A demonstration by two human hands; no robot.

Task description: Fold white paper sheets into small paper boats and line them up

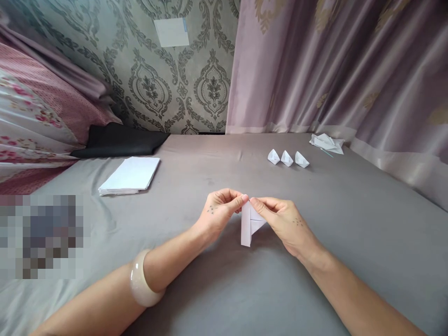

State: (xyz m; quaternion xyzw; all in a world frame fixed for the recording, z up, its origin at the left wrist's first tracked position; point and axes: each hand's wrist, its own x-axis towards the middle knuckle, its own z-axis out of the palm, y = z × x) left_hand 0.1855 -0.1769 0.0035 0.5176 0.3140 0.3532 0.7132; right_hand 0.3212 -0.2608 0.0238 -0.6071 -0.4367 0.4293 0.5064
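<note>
Between my two hands is a partly folded sheet of white paper (246,228), with a long straight strip down its left side and a triangular flap to the right. My left hand (224,205) pinches its top edge between thumb and fingers. Close beside it, my right hand (280,217) grips the top right part, thumb in front, and covers some of the flap. The fingertips of both hands almost meet at the top. The paper hangs just above the grey cloth (210,280). Three small folded paper boats (287,158) stand in a row farther back on the right.
A stack of white paper (131,175) lies at the left. Behind it is a folded black cloth (122,140). At the far right rests a pile of crumpled white paper (327,142) with a thin greenish stick. Curtains (297,70) and a patterned wall (150,88) close off the back.
</note>
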